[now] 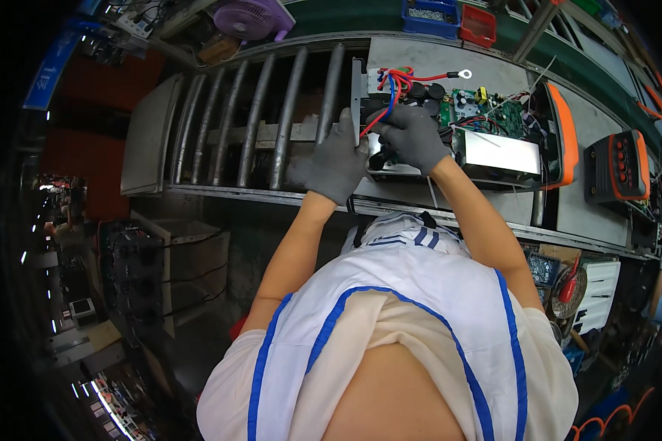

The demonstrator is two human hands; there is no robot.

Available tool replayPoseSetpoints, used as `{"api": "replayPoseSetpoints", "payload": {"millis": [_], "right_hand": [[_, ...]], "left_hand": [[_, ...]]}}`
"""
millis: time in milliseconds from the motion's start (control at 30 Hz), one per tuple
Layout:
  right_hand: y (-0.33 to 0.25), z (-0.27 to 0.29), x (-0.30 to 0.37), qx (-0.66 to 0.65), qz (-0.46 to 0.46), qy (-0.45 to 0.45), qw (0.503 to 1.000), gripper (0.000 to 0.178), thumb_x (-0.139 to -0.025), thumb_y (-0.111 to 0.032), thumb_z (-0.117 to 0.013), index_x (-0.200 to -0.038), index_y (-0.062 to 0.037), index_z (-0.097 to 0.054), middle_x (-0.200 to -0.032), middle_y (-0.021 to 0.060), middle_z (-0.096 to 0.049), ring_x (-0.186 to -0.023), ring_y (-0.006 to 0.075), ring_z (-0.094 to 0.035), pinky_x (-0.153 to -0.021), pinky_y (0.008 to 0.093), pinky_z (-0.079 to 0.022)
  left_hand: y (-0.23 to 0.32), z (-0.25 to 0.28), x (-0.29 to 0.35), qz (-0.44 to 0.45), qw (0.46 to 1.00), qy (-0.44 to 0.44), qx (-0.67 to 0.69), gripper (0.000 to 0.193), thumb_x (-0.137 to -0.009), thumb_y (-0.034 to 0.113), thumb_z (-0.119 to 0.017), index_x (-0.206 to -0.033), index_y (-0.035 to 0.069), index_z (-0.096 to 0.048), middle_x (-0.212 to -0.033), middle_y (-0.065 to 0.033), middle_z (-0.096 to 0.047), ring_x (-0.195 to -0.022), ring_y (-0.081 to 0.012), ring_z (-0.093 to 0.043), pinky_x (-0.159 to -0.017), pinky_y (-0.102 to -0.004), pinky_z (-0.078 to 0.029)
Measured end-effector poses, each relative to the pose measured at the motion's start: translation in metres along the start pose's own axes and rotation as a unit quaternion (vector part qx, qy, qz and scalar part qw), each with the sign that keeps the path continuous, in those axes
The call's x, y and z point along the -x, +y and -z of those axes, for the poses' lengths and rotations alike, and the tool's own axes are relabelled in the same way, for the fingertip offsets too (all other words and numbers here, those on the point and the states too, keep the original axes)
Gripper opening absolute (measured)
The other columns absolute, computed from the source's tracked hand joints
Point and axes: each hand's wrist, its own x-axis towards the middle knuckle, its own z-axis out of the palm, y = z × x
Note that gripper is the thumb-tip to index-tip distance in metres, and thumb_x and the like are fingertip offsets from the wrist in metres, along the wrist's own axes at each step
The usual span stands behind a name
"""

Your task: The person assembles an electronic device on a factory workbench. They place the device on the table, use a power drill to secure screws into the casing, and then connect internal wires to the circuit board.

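An opened electronic unit lies on the bench before me, with green circuit boards, a silver metal box and an orange-edged front panel. At its left end stands a grey metal end panel. My left hand, in a grey glove, is closed on the lower part of that panel, its thumb upright along it. My right hand, also gloved, has bent fingers closed at the red and blue wires; its fingertips are partly hidden. A red cable with a ring terminal sticks out above the boards.
Metal rollers run along the bench to the left. A second orange-and-black unit stands to the right. Blue and red bins and a purple fan sit along the far side. Tools lie on a side shelf.
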Motion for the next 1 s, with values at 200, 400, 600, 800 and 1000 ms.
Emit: {"api": "replayPoseSetpoints", "payload": {"millis": [200, 400, 600, 800, 1000], "right_hand": [[-0.002, 0.004, 0.000, 0.026, 0.058, 0.034, 0.997, 0.020, -0.080, -0.023, -0.064, -0.089, -0.0056, -0.068, -0.077, 0.0140, -0.063, -0.072, 0.0322, -0.061, -0.067, 0.0394, -0.047], [-0.016, -0.003, 0.003, -0.022, -0.021, 0.040, 0.999, 0.020, -0.080, -0.024, -0.065, -0.087, -0.0051, -0.066, -0.075, 0.0142, -0.063, -0.072, 0.0324, -0.061, -0.065, 0.0401, -0.047], [-0.008, -0.008, -0.001, -0.016, -0.019, 0.038, 0.999, 0.020, -0.080, -0.024, -0.065, -0.083, -0.0039, -0.061, -0.074, 0.0158, -0.062, -0.073, 0.0331, -0.061, -0.065, 0.0414, -0.046], [-0.015, -0.015, -0.001, 0.044, -0.042, 0.076, 0.995, 0.020, -0.079, -0.024, -0.065, -0.081, -0.0040, -0.060, -0.074, 0.0172, -0.062, -0.074, 0.0355, -0.061, -0.065, 0.0434, -0.046], [-0.018, -0.020, 0.000, 0.057, -0.061, 0.096, 0.992, 0.021, -0.078, -0.024, -0.064, -0.080, -0.0040, -0.060, -0.075, 0.0185, -0.063, -0.074, 0.0365, -0.061, -0.066, 0.0448, -0.047]], "left_hand": [[-0.003, 0.004, 0.000, -0.001, 0.999, -0.028, 0.033, 0.056, -0.084, 0.023, -0.058, -0.133, 0.006, -0.036, -0.121, -0.0242, -0.052, -0.097, -0.0393, -0.058, -0.079, -0.0446, -0.049], [-0.004, 0.004, 0.002, -0.017, 0.999, -0.002, 0.039, 0.055, -0.084, 0.022, -0.058, -0.133, 0.007, -0.037, -0.120, -0.0220, -0.053, -0.097, -0.0381, -0.059, -0.079, -0.0443, -0.049], [-0.006, 0.001, 0.001, -0.010, 0.999, -0.003, 0.034, 0.055, -0.083, 0.021, -0.058, -0.132, 0.006, -0.038, -0.121, -0.0210, -0.053, -0.098, -0.0375, -0.059, -0.079, -0.0435, -0.050], [-0.010, -0.001, 0.001, -0.034, 0.999, 0.009, 0.013, 0.060, -0.083, 0.021, -0.059, -0.135, 0.006, -0.035, -0.124, -0.0244, -0.050, -0.103, -0.0375, -0.057, -0.081, -0.0434, -0.049], [-0.007, -0.001, 0.000, -0.010, 1.000, -0.003, 0.008, 0.060, -0.083, 0.023, -0.059, -0.135, 0.006, -0.035, -0.124, -0.0257, -0.050, -0.107, -0.0383, -0.055, -0.083, -0.0436, -0.049]]}}
